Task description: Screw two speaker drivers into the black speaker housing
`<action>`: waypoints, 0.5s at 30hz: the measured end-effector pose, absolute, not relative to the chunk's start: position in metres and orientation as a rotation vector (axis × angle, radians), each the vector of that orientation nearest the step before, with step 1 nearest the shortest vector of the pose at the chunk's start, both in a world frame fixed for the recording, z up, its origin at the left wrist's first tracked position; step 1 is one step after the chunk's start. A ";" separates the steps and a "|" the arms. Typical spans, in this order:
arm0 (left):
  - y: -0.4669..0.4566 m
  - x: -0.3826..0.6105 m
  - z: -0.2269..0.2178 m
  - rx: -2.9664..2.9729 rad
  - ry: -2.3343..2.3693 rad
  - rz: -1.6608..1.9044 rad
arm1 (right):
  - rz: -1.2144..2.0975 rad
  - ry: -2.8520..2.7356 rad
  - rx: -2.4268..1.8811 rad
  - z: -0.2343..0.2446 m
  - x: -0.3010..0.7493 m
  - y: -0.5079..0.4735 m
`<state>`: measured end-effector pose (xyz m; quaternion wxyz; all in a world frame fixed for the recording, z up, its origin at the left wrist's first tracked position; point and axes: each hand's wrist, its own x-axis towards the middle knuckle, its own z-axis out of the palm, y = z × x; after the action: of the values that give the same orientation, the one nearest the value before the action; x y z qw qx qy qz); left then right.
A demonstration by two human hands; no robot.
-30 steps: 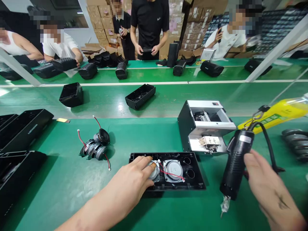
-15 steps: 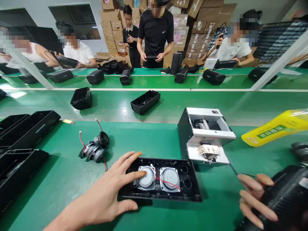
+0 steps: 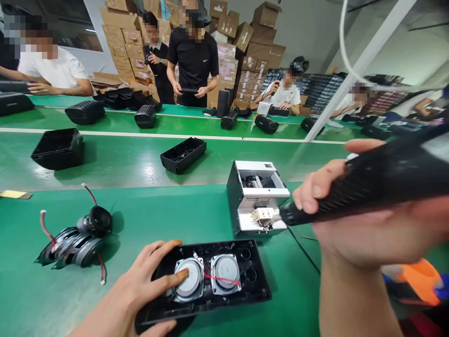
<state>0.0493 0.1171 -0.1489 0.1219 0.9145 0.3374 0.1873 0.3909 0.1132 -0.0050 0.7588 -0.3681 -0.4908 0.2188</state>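
A black speaker panel (image 3: 242, 299) lies on the green bench, inner side up, with two round speaker drivers (image 3: 226, 273) and red wires. My left hand (image 3: 140, 283) holds its left end, index finger on the left driver and thumb at the near edge. My right hand (image 3: 365, 234) is wrapped round a black electric screwdriver (image 3: 372, 173), held nearly level and pointing left. Its tip is at the metal block of a screw feeder (image 3: 257, 192); whether they touch I cannot tell.
Loose speaker drivers (image 3: 80, 238) with red leads sit at left. Across the bench are open black speaker housings (image 3: 184, 154), (image 3: 58, 150). A dark cable runs from the feeder. Co-workers (image 3: 192, 61) stand and sit beyond, and an orange object (image 3: 417, 281) lies lower right.
My right hand has raised the screwdriver from the lower right to the screw feeder. The view has turned right, and my left hand stays on the speaker panel.
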 end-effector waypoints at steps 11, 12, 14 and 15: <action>0.120 0.056 -0.168 2.662 0.885 0.721 | 0.483 -1.113 -0.834 -0.043 0.378 0.138; 0.119 0.057 -0.168 2.674 0.888 0.715 | 0.470 -1.099 -0.838 -0.043 0.378 0.138; 0.117 0.058 -0.168 2.701 0.882 0.688 | 0.444 -1.069 -0.845 -0.041 0.378 0.137; 0.117 0.058 -0.166 2.711 0.881 0.673 | 0.432 -1.057 -0.845 -0.040 0.378 0.136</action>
<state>0.0584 0.1167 -0.1665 0.1061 0.9204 0.2991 0.2286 0.3779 0.1362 -0.0403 0.7582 -0.3878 -0.4851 0.1983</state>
